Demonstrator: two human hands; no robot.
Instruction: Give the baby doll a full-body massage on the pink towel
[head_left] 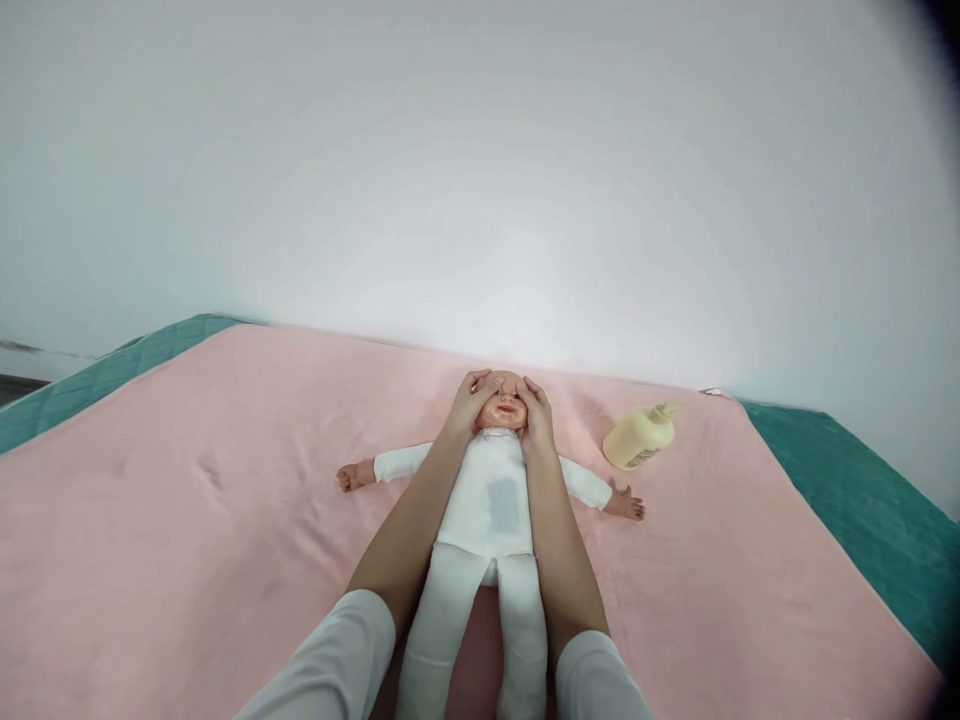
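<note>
A baby doll (487, 490) with a white cloth body lies on its back on a pink sheet (225, 500), arms spread to both sides and legs toward me. My left hand (471, 400) is wrapped round one side of the doll's head, its thumb on the face near the eye. On the opposite side, my right hand (536, 408) cups the head in the same way, thumb beside the other eye. Both forearms run along the doll's torso. The doll's mouth and nose show between my hands; the sides of its head are hidden.
A pale yellow pump bottle (639, 438) lies tilted on the sheet to the right, beyond the doll's outstretched arm. Green quilted fabric (855, 500) shows past the sheet's edges. A white wall (480, 180) rises behind.
</note>
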